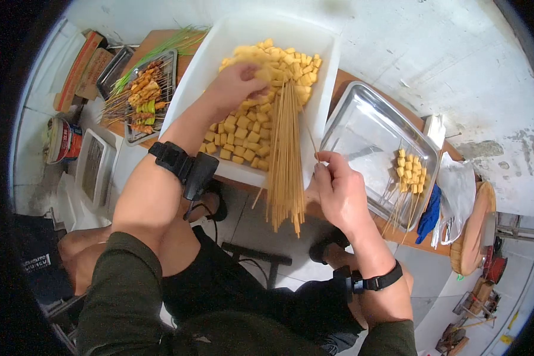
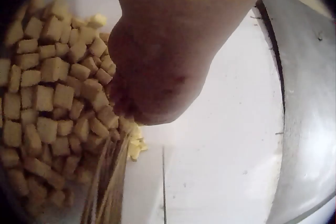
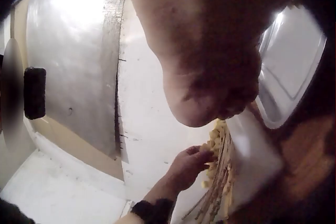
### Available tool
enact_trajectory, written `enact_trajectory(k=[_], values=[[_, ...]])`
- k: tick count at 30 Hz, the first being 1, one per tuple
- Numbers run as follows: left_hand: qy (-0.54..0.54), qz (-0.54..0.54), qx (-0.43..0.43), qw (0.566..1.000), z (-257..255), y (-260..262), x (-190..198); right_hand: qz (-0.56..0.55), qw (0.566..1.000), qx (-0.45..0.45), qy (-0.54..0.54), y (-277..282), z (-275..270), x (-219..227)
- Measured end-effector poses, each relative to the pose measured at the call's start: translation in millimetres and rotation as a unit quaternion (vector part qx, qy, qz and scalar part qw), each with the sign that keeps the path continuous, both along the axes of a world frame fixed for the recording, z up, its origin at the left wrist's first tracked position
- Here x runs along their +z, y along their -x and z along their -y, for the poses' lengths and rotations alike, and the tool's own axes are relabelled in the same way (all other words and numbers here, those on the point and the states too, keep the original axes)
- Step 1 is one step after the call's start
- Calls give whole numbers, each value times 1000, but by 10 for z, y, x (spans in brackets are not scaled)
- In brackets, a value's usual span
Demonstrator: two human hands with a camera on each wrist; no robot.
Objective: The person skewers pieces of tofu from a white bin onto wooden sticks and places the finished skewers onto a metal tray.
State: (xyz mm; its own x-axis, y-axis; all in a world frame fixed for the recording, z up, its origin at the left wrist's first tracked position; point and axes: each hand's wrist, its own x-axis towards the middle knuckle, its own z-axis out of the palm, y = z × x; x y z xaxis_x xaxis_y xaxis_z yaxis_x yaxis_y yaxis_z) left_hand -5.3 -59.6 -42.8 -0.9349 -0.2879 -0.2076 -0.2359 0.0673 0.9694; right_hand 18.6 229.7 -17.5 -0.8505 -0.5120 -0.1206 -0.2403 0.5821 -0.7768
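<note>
Pinching one cube (image 1: 261,74) from the white tub (image 1: 329,65) with our left hand (image 1: 234,86), we keep the skewer (image 1: 310,142) in our right hand (image 1: 338,190) steady and aim dead centre.

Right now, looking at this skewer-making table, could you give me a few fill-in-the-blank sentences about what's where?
1. The left hand reaches into the white tub of yellow ____.
2. The right hand pinches a single thin wooden ____.
3. The finished cube skewers lie in the ____ tray on the person's right.
4. A bundle of bare sticks lies across the tub's ____ edge.

Missing words: cubes; skewer; metal; near
</note>
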Motion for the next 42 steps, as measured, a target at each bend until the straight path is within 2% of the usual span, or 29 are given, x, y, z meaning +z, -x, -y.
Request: enact_trajectory(k=[1, 3, 4, 6, 10, 21, 24, 36, 42], values=[[0, 0, 3, 1000, -15, 16, 14, -39, 998, 23, 43, -16, -10, -32], [-159, -62, 28, 985, -35, 44, 40, -38, 998, 29, 34, -46, -13, -23], [-159, -63, 32, 985, -31, 41, 56, -38, 998, 31, 25, -53, -5, -15], [-273, -84, 30, 958, -21, 27, 82, -37, 998, 34, 31, -51, 0, -53], [-272, -76, 36, 959, 9, 43, 50, -32, 998, 38, 27, -50, 19, -46], [-283, -83, 129, 947, -61, 58, 176, -83, 995, 59, 7, -86, 13, -92], [-324, -102, 121, 933, -46, 88, 147, -87, 994, 60, 9, -81, 10, -115], [-377, -108, 128, 911, -73, 99, 200, -90, 994, 59, 6, -65, 21, -136], [-375, -106, 136, 911, -76, 87, 228, -101, 993, 60, 15, -62, 24, -129]])
